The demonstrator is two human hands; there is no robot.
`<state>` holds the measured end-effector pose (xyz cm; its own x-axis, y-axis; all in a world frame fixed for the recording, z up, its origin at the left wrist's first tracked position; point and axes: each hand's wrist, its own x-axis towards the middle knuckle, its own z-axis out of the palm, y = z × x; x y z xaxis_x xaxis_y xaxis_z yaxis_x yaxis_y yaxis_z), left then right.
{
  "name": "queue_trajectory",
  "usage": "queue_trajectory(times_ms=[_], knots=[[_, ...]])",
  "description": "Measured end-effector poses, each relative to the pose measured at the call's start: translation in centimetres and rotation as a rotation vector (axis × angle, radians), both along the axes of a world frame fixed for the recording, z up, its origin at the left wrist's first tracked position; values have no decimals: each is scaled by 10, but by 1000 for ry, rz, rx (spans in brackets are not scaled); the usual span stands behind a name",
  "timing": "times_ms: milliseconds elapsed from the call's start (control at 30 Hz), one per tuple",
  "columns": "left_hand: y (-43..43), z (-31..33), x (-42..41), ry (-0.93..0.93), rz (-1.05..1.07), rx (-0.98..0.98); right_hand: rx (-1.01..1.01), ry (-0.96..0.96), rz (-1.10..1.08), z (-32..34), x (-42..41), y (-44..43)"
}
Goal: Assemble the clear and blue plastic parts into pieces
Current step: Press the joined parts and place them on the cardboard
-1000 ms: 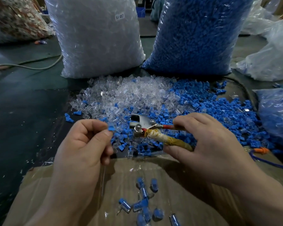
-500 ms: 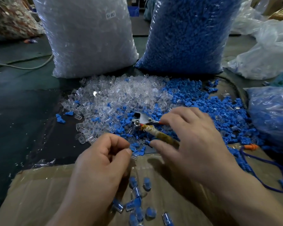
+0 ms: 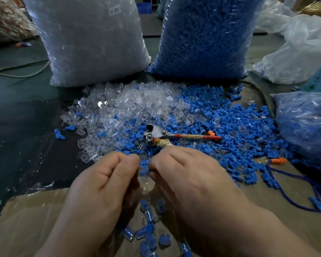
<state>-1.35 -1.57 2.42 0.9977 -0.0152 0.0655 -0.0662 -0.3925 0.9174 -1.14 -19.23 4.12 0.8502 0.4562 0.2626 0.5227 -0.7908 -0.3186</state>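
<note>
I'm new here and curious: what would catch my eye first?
Two tall bags stand at the back, the bag of clear parts on the left and the bag of blue parts on the right, with a loose heap of both spilled before them. Nearest the camera, the left hand and right hand pinch a small blue and clear piece between them.

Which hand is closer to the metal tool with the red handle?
Right. The right hand sits just below the metal tool with red and tape-wrapped handles, knuckles almost at the wrapped handle. The left hand is further off, down and left.
</note>
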Motion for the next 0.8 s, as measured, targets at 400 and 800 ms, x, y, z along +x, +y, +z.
queue_trajectory(times_ms=[400, 800], knots=[[15, 1, 1, -196, -346, 59, 713, 952, -168, 12, -3, -6], [21, 4, 6, -100, -448, 600, -226, 166, -193, -14, 8, 0]])
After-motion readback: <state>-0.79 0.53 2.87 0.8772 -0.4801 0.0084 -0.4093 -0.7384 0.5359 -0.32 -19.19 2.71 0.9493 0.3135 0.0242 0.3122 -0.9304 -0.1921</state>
